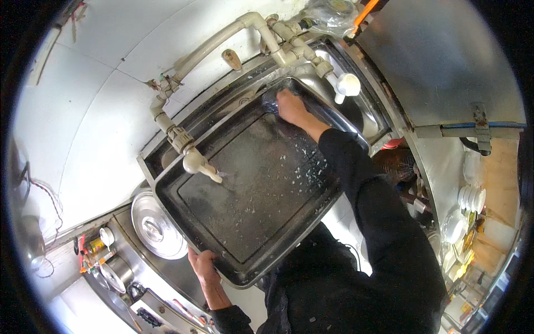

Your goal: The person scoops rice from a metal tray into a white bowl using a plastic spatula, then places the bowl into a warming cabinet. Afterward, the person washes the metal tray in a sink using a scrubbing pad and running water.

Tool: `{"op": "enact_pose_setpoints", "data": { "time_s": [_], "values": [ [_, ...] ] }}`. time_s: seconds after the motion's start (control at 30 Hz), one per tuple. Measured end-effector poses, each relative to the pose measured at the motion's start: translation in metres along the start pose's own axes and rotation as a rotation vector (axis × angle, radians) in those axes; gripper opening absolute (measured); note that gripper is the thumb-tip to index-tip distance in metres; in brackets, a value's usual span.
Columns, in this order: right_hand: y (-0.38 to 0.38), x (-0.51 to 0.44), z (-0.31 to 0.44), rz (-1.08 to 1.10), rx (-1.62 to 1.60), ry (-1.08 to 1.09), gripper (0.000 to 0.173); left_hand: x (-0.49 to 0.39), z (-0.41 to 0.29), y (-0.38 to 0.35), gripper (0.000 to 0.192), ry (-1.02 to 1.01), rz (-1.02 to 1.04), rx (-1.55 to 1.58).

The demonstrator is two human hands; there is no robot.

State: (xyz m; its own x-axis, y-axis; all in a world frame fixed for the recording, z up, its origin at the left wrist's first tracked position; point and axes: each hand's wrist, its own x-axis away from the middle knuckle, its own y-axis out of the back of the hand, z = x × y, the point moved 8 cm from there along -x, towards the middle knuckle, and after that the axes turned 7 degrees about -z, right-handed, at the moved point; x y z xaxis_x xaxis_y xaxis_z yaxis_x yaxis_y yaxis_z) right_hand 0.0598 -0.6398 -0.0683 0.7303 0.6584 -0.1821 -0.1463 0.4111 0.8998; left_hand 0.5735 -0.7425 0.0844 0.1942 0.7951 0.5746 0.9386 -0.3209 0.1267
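A large dark rectangular metal tray (246, 167) with raised sides lies tilted across the sink. Small pale flecks are scattered on its wet-looking bottom, most thickly towards the right side. My left hand (204, 266) grips the rim at the near left corner, thumb on top. At the far corner, my right hand (290, 107) is curled down against the tray's inside, around a small shiny wad (270, 102). Blur and the fingers hide most of the wad, so its material is unclear. A white plastic tap (199, 165) reaches over the tray's left part.
Behind the tray runs the sink's steel rim (146, 167), with beige pipes (212, 41) above. A second tap (347, 87) overhangs the right basin (371, 121). At left are a round metal lid (154, 225) and a pot (119, 271). Stacked white dishes (471, 198) stand far right.
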Motion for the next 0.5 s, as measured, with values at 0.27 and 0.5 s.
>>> {"op": "enact_pose_setpoints", "data": {
  "time_s": [0.27, 0.5],
  "values": [
    [0.078, 0.111, -0.044, 0.278, 0.17, -0.024, 0.024, 0.003, 0.008, 0.004, 0.072, 0.005, -0.004, 0.001],
    [0.018, 0.068, 0.066, 0.216, 0.051, 0.143, 0.021, 0.003, -0.003, -0.002, 0.072, 0.022, -0.008, -0.049]
  ]
}}
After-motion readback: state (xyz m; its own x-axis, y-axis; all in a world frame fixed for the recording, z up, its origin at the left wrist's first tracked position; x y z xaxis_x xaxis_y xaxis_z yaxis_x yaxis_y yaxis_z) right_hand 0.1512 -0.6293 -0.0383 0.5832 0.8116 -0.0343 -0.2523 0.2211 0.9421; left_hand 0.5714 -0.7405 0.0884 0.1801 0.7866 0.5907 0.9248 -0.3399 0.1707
